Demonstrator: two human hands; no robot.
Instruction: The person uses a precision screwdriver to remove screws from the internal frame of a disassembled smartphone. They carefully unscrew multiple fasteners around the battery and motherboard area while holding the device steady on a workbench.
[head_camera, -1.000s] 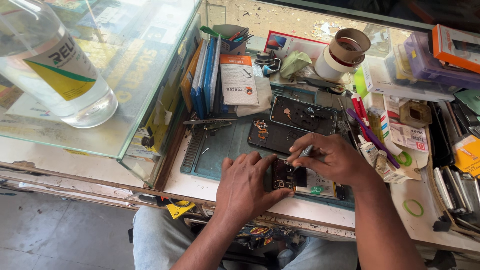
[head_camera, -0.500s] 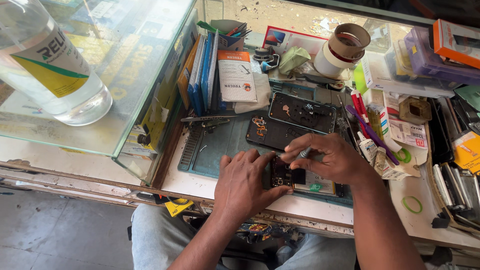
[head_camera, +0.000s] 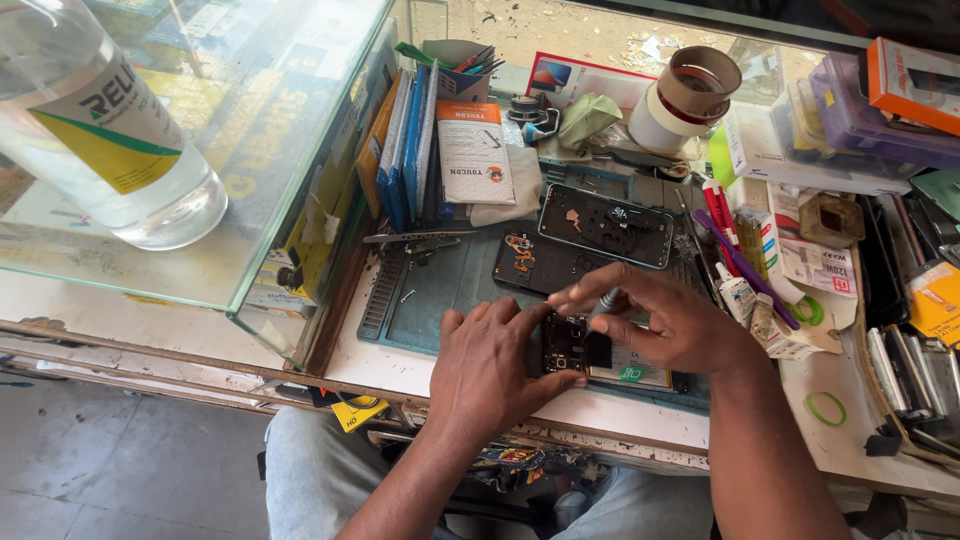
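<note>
Head view: cluttered workbench (head_camera: 850, 440), green mat (head_camera: 450, 290).

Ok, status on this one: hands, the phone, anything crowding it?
Left hand steadies opened phone on the mat. Right hand pinches a small tool onto it. Two phone frames lie just behind, apart.

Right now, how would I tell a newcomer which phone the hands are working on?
Find the teal work mat. At its near edge lies the opened phone, pinned by the left hand. Unlike the two empty frames behind, its circuit board is exposed.
</note>
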